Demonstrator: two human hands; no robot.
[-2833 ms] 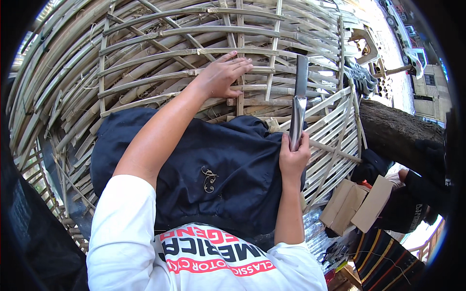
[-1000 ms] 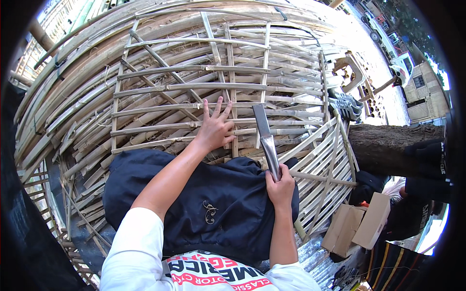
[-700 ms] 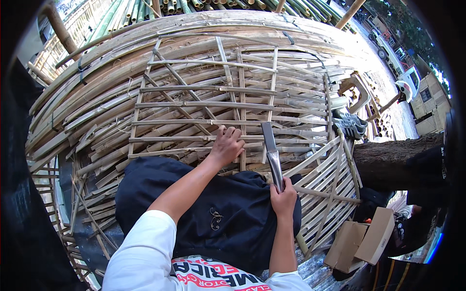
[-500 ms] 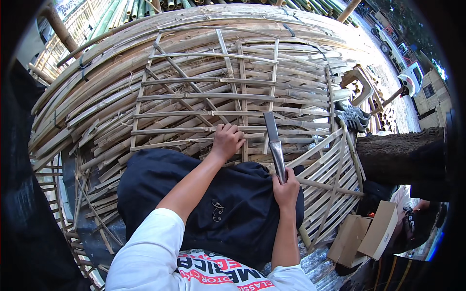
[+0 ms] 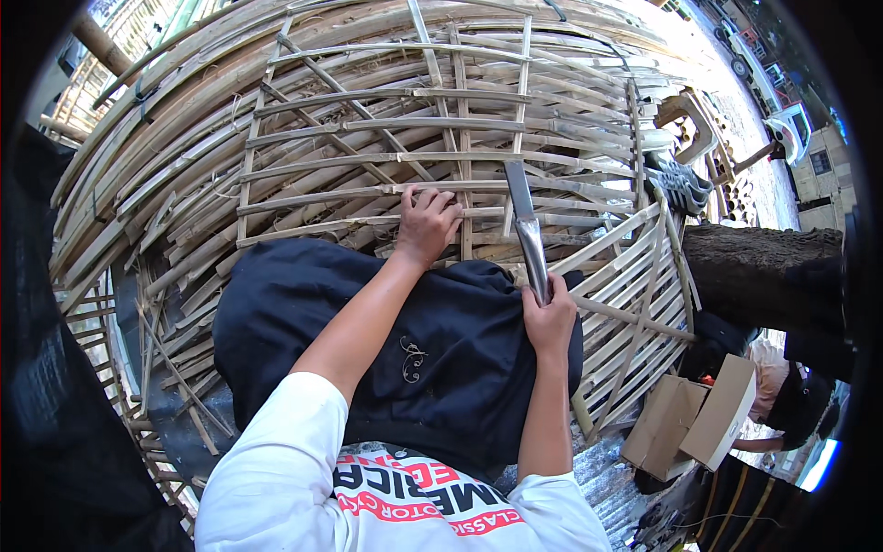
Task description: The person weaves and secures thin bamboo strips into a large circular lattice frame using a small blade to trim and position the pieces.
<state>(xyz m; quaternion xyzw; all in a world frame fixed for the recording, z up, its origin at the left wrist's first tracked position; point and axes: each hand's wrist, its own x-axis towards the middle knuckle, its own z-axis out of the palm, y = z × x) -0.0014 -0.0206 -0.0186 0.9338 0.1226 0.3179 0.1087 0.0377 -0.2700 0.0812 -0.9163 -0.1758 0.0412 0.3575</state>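
My left hand [image 5: 429,225] is closed over the bamboo slats of a lattice frame [image 5: 464,139], its curled fingertips on one slat near the frame's lower edge. In my right hand [image 5: 550,316] is a broad steel knife [image 5: 522,204] with a flat, squared blade and a rounded metal handle. The blade points away from me and lies over the right part of the frame; I cannot tell whether it touches a slat. A dark cloth [image 5: 303,322] covers my lap, with a few thin curled shavings [image 5: 413,359] on it.
Beneath the frame is a large pile of split bamboo [image 5: 166,175]. To the right are another slatted panel [image 5: 635,322], a thick log [image 5: 763,267], a grey shoe [image 5: 681,182] and an open cardboard box [image 5: 722,411]. Another person [image 5: 796,405] bends down beyond the box.
The whole view has shifted, so the frame, lap and both hands sit higher in the picture. The left fingers are somewhat more spread on the slat. The knife stays in my right hand.
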